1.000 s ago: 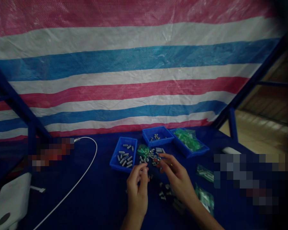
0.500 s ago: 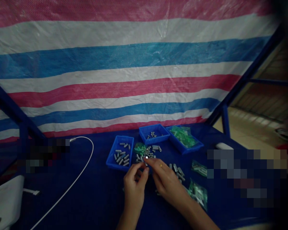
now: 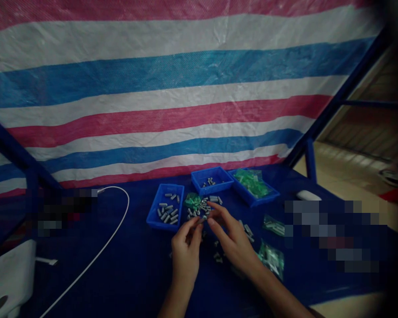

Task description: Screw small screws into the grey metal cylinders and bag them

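Between the thumb and fingers of my left hand [image 3: 186,247] is a small metal part [image 3: 202,219]. Just right of it, my right hand [image 3: 230,236] has its thumb and fingers apart, with the fingertips beside that part. Loose screws [image 3: 204,206] lie beyond my hands, next to a small green bag [image 3: 193,201]. A blue tray [image 3: 152,219] of metal cylinders stands to the left. More cylinders [image 3: 248,229] lie right of my right hand, partly hidden by it.
Behind stand a blue tray with small metal pieces [image 3: 212,190] and one with green bags [image 3: 274,194]. Filled bags [image 3: 272,260] lie at right, near a white object [image 3: 308,195]. A white cable [image 3: 119,221] and white device [image 3: 11,278] are at left.
My right hand's thumb and fingers have spread apart, and the hand has shifted slightly right. Small screws under the hands now show. The view has shifted slightly.
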A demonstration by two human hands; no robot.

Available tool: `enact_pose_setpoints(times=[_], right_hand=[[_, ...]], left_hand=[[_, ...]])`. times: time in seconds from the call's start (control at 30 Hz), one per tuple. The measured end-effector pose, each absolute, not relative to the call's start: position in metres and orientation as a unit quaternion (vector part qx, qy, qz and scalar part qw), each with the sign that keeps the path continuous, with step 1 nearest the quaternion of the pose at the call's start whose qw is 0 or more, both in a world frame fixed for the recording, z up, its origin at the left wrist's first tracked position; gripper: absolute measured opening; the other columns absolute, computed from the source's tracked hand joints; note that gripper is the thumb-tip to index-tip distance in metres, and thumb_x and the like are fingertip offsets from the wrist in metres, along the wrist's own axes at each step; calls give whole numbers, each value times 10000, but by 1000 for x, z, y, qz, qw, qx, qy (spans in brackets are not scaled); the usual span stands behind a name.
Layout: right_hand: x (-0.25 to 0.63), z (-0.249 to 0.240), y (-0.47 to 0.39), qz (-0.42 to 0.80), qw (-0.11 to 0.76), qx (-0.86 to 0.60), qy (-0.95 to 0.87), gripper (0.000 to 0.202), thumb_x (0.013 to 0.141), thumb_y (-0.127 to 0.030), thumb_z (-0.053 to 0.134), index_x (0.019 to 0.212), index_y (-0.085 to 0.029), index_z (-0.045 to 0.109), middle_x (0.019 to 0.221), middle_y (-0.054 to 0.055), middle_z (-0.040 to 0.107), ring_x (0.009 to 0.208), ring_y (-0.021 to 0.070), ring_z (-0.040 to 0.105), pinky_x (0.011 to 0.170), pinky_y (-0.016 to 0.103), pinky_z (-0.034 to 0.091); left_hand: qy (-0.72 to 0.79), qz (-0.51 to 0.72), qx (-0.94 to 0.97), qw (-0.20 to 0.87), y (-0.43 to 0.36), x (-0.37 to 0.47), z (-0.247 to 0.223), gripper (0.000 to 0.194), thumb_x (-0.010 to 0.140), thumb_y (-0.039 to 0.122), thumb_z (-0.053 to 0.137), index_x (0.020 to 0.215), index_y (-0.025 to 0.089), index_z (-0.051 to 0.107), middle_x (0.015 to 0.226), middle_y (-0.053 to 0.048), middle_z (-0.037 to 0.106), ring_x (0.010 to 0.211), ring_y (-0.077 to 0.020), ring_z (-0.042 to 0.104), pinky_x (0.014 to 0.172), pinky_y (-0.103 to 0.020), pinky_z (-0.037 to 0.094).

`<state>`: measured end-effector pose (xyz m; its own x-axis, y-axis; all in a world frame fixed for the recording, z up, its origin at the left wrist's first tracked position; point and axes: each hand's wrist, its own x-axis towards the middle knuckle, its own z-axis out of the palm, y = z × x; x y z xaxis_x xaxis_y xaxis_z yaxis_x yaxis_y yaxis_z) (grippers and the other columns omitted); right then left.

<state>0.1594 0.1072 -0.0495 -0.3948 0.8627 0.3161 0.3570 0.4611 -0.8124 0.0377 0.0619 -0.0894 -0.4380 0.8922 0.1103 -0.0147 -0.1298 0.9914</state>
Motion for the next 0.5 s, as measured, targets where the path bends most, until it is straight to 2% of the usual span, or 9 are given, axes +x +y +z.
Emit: enact_pose_setpoints(times=[0.07, 0.17, 0.33, 0.5], right_hand=[[159, -47, 108, 346, 374, -401, -761, 329, 895, -346, 473, 1184, -204, 541, 839, 30, 655, 755, 168, 617, 694, 277, 487], [156, -45, 106, 363, 366, -384, -766, 260, 891, -340, 483, 1052, -208, 639, 863, 39, 674, 810, 185, 625, 731, 282, 481], [154, -46, 103, 390, 366, -378, -756, 257, 890, -329, 484, 1061, -223, 645, 981, 48, 684, 886, 196, 633, 788, 301, 487], [153, -51, 106, 418, 418, -402, -700, 266, 859, -364, 527, 1043, -212, 644, 1021, 61, 685, 921, 208, 639, 809, 311, 495]], left_hand=[[556, 637, 410, 342, 62, 38, -91, 324, 827, 357, 575, 1061, 154, 670, 818, -74, 696, 643, -152, 622, 522, -219, 491], [555, 640, 428, 317, 62, 37, -91, 301, 840, 346, 559, 1046, 166, 684, 817, -77, 697, 624, -147, 618, 502, -213, 488], [555, 642, 428, 311, 60, 36, -89, 318, 859, 335, 532, 1104, 178, 660, 919, -97, 696, 690, -159, 636, 527, -216, 504], [548, 653, 413, 321, 55, 37, -87, 378, 871, 339, 511, 1209, 186, 584, 1100, -119, 660, 774, -171, 648, 545, -213, 515]])
